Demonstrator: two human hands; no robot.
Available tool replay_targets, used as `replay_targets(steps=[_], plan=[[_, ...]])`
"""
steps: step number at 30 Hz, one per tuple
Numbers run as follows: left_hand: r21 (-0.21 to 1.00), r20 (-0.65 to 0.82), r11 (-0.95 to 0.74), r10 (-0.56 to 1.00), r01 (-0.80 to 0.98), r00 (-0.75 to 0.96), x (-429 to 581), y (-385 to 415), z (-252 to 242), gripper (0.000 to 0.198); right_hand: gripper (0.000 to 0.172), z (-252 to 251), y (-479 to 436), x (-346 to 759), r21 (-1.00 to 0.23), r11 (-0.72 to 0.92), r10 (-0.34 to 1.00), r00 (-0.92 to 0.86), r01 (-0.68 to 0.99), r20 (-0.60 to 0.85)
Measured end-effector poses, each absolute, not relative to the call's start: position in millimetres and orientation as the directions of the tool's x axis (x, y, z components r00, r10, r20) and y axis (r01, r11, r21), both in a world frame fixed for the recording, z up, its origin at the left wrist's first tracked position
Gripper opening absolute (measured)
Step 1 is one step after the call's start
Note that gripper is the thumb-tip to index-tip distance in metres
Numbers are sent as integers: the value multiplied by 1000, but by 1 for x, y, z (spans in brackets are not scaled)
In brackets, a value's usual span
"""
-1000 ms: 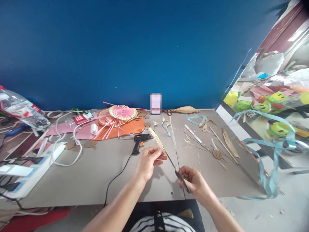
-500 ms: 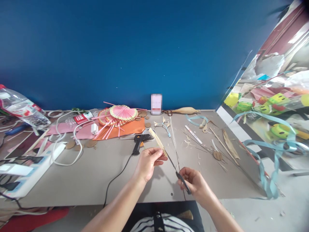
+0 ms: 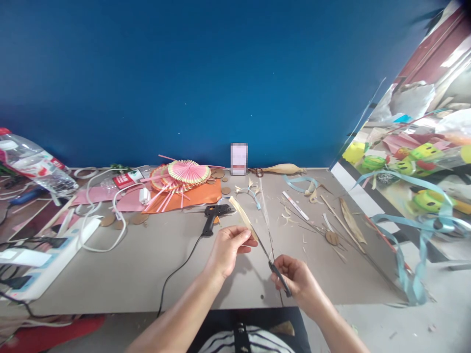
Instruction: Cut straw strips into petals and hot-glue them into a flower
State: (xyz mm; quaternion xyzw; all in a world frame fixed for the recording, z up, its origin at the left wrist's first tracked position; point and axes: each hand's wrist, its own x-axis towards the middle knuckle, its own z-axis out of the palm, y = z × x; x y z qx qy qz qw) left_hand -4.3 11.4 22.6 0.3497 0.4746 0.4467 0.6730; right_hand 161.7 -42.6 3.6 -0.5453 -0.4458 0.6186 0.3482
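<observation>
The left hand (image 3: 228,252) is pinching a pale strip (image 3: 241,215), whose far end is showing just beside the right end of the black glue gun (image 3: 209,223). To the right of the glue gun and on its near side, the right hand (image 3: 292,277) is clasping black-handled scissors (image 3: 275,269), which are pointing at the strip. A pink pleated fan (image 3: 189,171) is lying beyond the glue gun, to its left.

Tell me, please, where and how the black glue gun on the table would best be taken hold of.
The glue gun is probably best gripped around its handle, coming from the near side and above: the handle slants toward the camera, while the body lies crosswise beyond it. The cord leaves the handle's near end.
</observation>
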Motion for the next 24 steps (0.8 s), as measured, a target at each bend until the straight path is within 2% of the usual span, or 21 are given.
replay_targets(steps=[11,24], plan=[[901,-324,356,932,-246,161,-5,11,21,18,25,-5,-42,167,-940,-334,917,-206,76,-342],[909,-325,359,929,-213,178,-6,11,21,17,28,6,-43,165,-921,-379,905,-170,90,-389]])
